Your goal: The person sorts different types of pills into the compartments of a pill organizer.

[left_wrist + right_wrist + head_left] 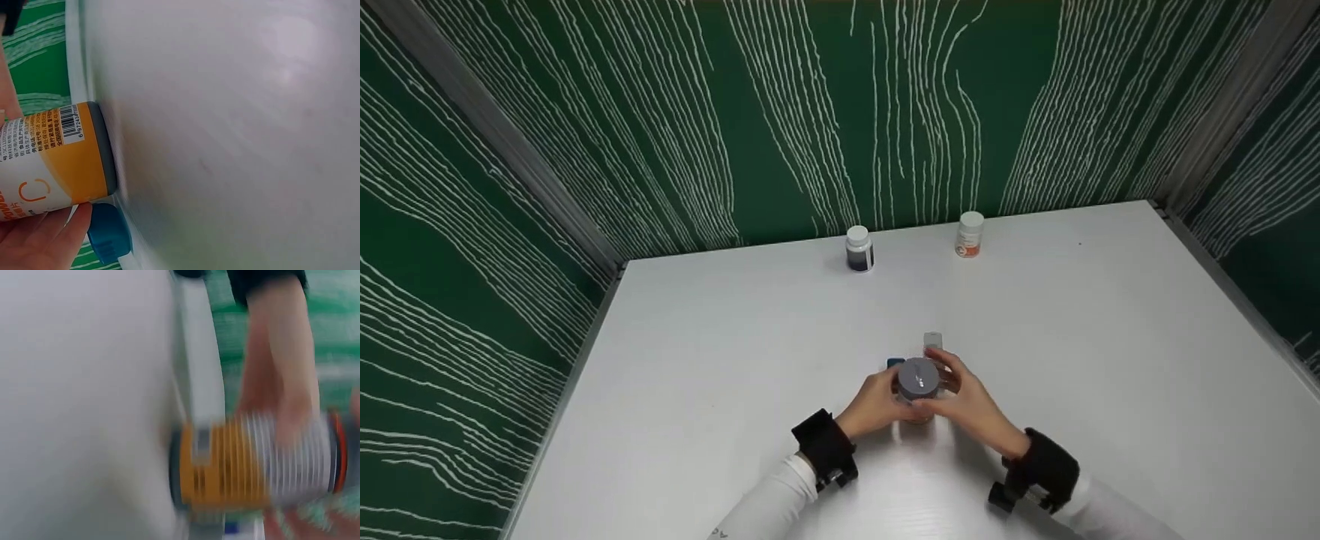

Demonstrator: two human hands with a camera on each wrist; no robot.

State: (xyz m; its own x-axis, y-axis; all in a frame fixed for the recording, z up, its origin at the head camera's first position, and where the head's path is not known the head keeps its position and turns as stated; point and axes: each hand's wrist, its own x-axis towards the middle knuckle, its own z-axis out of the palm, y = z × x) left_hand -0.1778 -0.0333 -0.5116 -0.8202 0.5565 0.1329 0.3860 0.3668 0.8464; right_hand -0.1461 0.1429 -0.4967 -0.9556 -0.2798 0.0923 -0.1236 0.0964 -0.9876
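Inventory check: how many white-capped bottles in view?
2, both far back on the white table: one dark-labelled plastic bottle, and right of it one orange-labelled plastic bottle. More could hide behind the grey-lidded cylindrical bottle.

Your forearms [772,496] angle inward, left grip [877,405] and right grip [973,405] close together, fingers [949,359] curved toward each other.

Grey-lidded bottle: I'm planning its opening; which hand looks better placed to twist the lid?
Probably the right hand: its fingers curve near the grey lid, while the left hand grips the bottle, fingers toward its base, and could steady it.
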